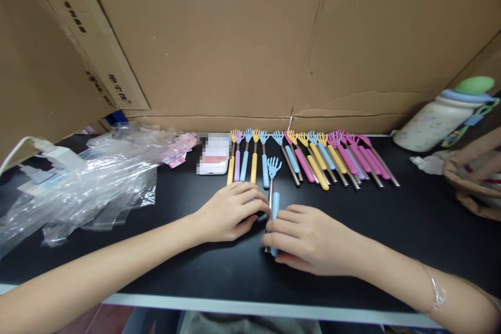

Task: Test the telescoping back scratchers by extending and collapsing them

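A back scratcher (274,168) with a light blue hand-shaped head and a metal rod lies upright in front of me, with a loose light blue sleeve (276,202) beside its rod. My right hand (309,240) closes over the lower rod and sleeve, fingertips across both. My left hand (235,211) lies to the left, fingers curled but apart from the thumb, fingertips at the rod's left side. Whether they press on it is hard to see. Behind my left hand is a row of back scratchers with coloured handles (254,167).
More back scratchers, metal rods with pink, yellow and blue sleeves (344,159), lie at the right rear. A phone (213,155) and clear plastic bags (97,182) are on the left, near a white charger (64,159). A bottle (428,120) and brown bag (462,182) stand right. Cardboard (219,42) walls the back.
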Available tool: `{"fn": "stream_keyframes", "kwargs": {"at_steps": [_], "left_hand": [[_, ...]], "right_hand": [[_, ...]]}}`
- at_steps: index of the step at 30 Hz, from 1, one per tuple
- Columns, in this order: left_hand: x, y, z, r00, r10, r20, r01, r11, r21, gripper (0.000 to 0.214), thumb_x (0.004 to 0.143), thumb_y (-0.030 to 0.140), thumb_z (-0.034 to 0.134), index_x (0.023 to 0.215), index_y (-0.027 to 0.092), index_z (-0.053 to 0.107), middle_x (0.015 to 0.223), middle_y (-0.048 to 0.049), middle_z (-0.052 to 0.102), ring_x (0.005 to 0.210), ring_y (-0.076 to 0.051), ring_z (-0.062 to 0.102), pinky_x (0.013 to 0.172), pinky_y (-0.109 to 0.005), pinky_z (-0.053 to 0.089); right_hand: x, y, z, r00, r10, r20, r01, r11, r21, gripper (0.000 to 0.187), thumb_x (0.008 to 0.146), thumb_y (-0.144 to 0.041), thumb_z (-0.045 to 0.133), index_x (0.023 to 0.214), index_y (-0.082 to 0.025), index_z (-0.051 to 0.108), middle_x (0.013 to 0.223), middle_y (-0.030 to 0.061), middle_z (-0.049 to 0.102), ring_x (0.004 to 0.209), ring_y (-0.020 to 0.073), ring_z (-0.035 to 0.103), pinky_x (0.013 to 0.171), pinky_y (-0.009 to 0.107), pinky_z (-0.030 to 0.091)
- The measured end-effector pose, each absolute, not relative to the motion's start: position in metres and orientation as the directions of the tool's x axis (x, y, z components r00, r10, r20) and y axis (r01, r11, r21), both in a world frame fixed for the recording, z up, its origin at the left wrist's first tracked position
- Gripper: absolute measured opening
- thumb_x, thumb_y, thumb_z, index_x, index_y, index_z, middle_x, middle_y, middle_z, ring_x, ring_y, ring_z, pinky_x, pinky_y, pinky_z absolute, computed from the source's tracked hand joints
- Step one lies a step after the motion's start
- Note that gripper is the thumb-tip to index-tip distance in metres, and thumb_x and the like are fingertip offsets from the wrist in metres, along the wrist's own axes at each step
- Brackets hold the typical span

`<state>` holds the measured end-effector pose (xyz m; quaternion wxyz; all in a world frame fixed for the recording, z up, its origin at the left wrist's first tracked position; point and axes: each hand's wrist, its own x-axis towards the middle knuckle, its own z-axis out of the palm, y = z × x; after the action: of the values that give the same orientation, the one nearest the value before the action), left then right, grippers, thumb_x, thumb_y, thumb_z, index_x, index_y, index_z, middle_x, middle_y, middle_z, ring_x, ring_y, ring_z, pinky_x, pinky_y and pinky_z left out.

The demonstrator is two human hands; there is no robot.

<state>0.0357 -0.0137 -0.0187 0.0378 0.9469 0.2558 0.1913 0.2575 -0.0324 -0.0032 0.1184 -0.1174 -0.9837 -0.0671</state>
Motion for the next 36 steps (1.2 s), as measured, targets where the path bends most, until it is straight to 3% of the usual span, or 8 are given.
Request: {"fn": "stream_keyframes", "kwargs": {"at_steps": [6, 13, 19, 25, 31, 36], "left_hand": [[0.035, -0.012, -0.019, 0.829, 0.440, 0.344, 0.410, -0.898, 0.159, 0.030, 0.085, 0.014, 0.043, 0.112, 0.021, 0.052, 0.123, 0.0003, 0.056, 0.120, -0.019, 0.039, 0.102, -0.034, 0.033], [0.036, -0.012, -0.020, 0.844, 0.380, 0.379, 0.369, -0.924, 0.105, 0.021, 0.088, 0.017, 0.043, 0.104, 0.021, 0.056, 0.111, -0.0002, 0.061, 0.109, -0.017, 0.047, 0.094, -0.031, 0.036], [0.036, -0.013, -0.022, 0.886, 0.191, 0.422, 0.224, -0.974, -0.029, 0.017, 0.091, 0.023, 0.042, 0.095, 0.024, 0.058, 0.100, 0.0007, 0.064, 0.095, -0.015, 0.053, 0.081, -0.029, 0.039], [0.038, -0.022, -0.016, 0.925, 0.073, 0.372, 0.145, -0.975, -0.169, 0.015, 0.091, 0.023, 0.045, 0.095, 0.026, 0.059, 0.094, 0.0016, 0.064, 0.087, -0.012, 0.056, 0.073, -0.027, 0.041], [0.039, -0.032, -0.010, 0.936, -0.035, 0.349, 0.080, -0.948, -0.308, 0.014, 0.090, 0.023, 0.046, 0.089, 0.026, 0.059, 0.071, 0.0035, 0.059, 0.066, -0.009, 0.052, 0.061, -0.025, 0.039], [0.039, -0.032, -0.010, 0.945, -0.006, 0.328, 0.110, -0.936, -0.334, 0.018, 0.093, 0.026, 0.041, 0.088, 0.025, 0.058, 0.065, 0.0032, 0.054, 0.060, -0.009, 0.047, 0.058, -0.026, 0.035]], "right_hand": [[0.254, -0.043, -0.003, -0.950, 0.133, 0.284, 0.163, 0.983, 0.082, 0.018, 0.088, -0.026, 0.043, 0.094, -0.019, 0.058, 0.078, 0.0000, 0.059, 0.070, 0.0114, 0.048, 0.065, 0.027, 0.034], [0.256, -0.041, -0.003, -0.936, 0.113, 0.333, 0.151, 0.984, 0.090, 0.019, 0.089, -0.027, 0.043, 0.082, -0.019, 0.059, 0.069, -0.0012, 0.054, 0.063, 0.0110, 0.044, 0.060, 0.027, 0.032], [0.260, -0.037, 0.000, -0.934, 0.149, 0.325, 0.170, 0.985, 0.039, 0.027, 0.091, -0.032, 0.039, 0.077, -0.019, 0.058, 0.066, -0.0007, 0.055, 0.058, 0.0104, 0.043, 0.056, 0.027, 0.031], [0.265, -0.031, 0.004, -0.925, 0.205, 0.318, 0.206, 0.978, -0.031, 0.026, 0.091, -0.032, 0.039, 0.080, -0.019, 0.058, 0.063, -0.0016, 0.055, 0.055, 0.0096, 0.045, 0.053, 0.026, 0.029], [0.270, -0.022, 0.000, -0.923, 0.262, 0.282, 0.284, 0.958, 0.042, 0.026, 0.091, -0.032, 0.039, 0.075, -0.019, 0.055, 0.060, -0.0019, 0.053, 0.054, 0.0091, 0.044, 0.053, 0.026, 0.026], [0.274, -0.014, -0.001, -0.918, 0.327, 0.226, 0.358, 0.927, 0.115, 0.020, 0.090, -0.030, 0.041, 0.078, -0.019, 0.053, 0.062, -0.0016, 0.055, 0.055, 0.0093, 0.046, 0.055, 0.025, 0.027]]}}
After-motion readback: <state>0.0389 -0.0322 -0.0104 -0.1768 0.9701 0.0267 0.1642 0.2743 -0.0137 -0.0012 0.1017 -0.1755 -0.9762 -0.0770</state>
